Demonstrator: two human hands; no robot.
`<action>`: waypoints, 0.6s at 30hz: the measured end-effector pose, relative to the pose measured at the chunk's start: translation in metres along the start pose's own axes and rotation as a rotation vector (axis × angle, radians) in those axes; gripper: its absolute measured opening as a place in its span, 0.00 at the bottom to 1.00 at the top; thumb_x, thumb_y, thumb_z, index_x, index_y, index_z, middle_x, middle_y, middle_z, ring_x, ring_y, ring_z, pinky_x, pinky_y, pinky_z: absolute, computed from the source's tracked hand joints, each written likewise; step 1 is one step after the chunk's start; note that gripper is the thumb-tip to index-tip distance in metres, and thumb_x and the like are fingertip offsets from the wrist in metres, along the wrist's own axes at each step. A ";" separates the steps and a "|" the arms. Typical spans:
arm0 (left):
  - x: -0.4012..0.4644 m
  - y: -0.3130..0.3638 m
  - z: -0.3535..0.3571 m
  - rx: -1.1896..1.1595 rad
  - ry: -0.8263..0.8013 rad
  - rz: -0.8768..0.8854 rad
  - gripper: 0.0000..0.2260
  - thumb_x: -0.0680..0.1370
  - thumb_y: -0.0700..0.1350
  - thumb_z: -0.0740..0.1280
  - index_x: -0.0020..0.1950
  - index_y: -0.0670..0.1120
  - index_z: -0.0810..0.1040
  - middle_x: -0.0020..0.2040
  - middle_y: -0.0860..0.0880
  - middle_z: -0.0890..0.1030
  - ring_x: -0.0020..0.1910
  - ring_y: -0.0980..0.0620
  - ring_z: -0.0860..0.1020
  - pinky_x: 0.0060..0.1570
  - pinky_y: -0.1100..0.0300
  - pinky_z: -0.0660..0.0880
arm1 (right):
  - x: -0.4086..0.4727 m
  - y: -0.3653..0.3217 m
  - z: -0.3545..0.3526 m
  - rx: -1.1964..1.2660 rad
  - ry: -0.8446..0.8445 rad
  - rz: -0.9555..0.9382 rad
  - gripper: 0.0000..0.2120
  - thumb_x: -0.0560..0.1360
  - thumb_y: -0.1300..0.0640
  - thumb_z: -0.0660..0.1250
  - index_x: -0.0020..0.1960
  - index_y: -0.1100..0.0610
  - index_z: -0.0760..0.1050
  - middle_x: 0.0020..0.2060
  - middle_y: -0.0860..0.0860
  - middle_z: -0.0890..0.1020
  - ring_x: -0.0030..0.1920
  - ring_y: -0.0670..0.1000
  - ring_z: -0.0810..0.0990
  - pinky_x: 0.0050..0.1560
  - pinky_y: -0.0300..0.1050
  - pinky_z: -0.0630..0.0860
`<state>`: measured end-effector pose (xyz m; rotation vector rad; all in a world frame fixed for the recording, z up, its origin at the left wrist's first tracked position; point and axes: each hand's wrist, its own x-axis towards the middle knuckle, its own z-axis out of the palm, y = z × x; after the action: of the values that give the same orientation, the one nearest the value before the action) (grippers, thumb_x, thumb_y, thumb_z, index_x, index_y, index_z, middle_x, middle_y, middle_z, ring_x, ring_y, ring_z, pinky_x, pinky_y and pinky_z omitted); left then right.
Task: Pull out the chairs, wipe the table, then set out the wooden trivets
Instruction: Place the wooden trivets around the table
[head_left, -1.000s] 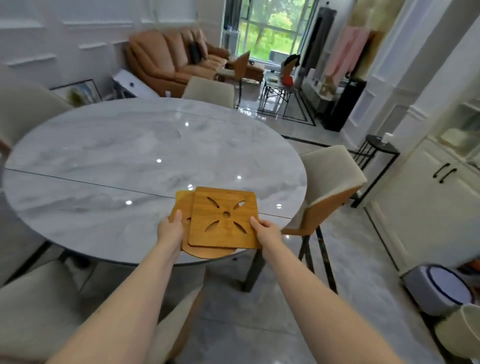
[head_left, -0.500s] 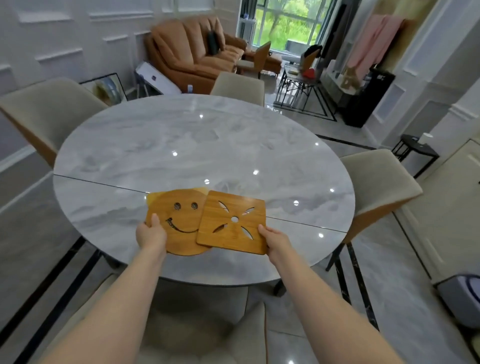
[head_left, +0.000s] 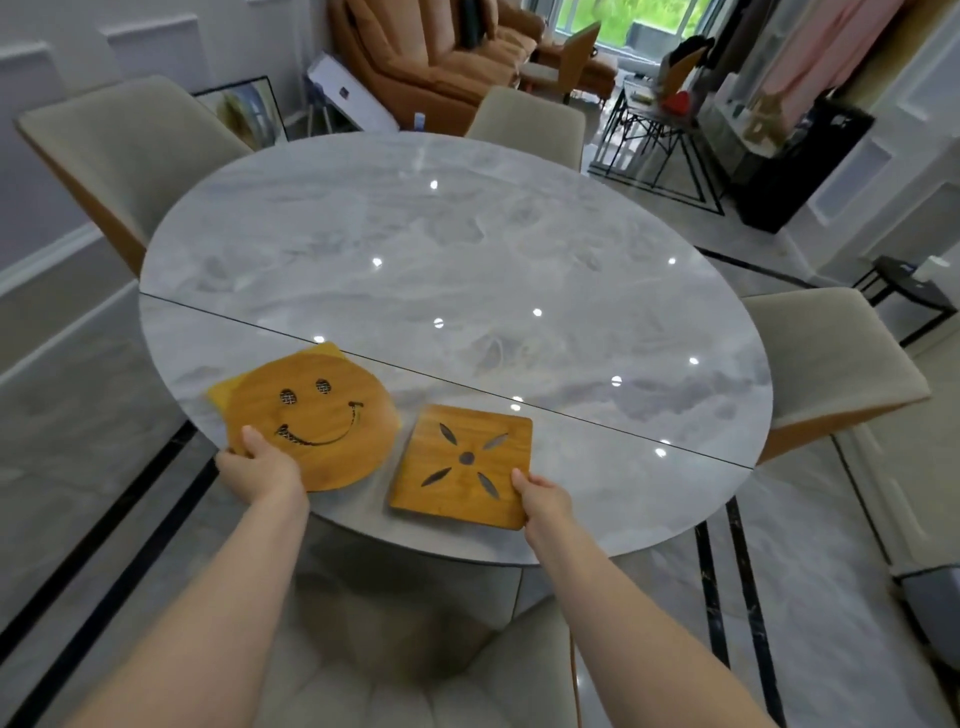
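Left hand (head_left: 260, 470): grips the near-left edge of the round smiley-face trivet (head_left: 311, 418), thumb on top, fingers hidden beneath.
Right hand (head_left: 543, 501): pinches the near-right corner of the square flower-cut trivet (head_left: 462, 467), thumb on top.
Trivets: side by side on the near part of the round marble table (head_left: 467, 260), round one to the left, square one to the right, a narrow gap between them.
Third trivet (head_left: 223, 395): a lighter yellow piece lies under the round one, only its corners showing.
Table seam: a dark line crosses just beyond both trivets.
Chairs (head_left: 119, 156): beige upholstered seats stand around the table, set back from its edge.
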<state>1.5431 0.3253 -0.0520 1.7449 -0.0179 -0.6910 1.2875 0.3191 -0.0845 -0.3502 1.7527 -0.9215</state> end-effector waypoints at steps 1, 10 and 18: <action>0.000 -0.003 0.001 0.012 -0.004 0.002 0.18 0.83 0.49 0.54 0.68 0.39 0.67 0.65 0.42 0.73 0.64 0.45 0.73 0.59 0.56 0.70 | 0.002 0.002 0.004 -0.001 -0.005 0.003 0.17 0.76 0.59 0.68 0.63 0.63 0.73 0.59 0.60 0.78 0.60 0.60 0.77 0.62 0.57 0.74; 0.007 -0.024 0.012 0.097 -0.080 -0.018 0.19 0.83 0.51 0.54 0.68 0.40 0.67 0.66 0.41 0.72 0.65 0.42 0.72 0.60 0.52 0.69 | 0.014 0.020 0.023 -0.123 0.025 -0.053 0.08 0.75 0.57 0.70 0.52 0.59 0.76 0.53 0.58 0.80 0.55 0.59 0.79 0.60 0.55 0.75; 0.011 -0.026 0.014 0.092 -0.109 -0.046 0.18 0.83 0.52 0.54 0.66 0.41 0.68 0.64 0.42 0.74 0.62 0.44 0.73 0.56 0.53 0.70 | 0.016 0.022 0.023 -0.443 0.140 -0.191 0.14 0.76 0.49 0.68 0.54 0.59 0.78 0.52 0.55 0.81 0.51 0.54 0.78 0.54 0.47 0.75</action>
<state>1.5367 0.3164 -0.0821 1.7984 -0.0864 -0.8300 1.3065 0.3141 -0.1137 -0.7663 2.0779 -0.6943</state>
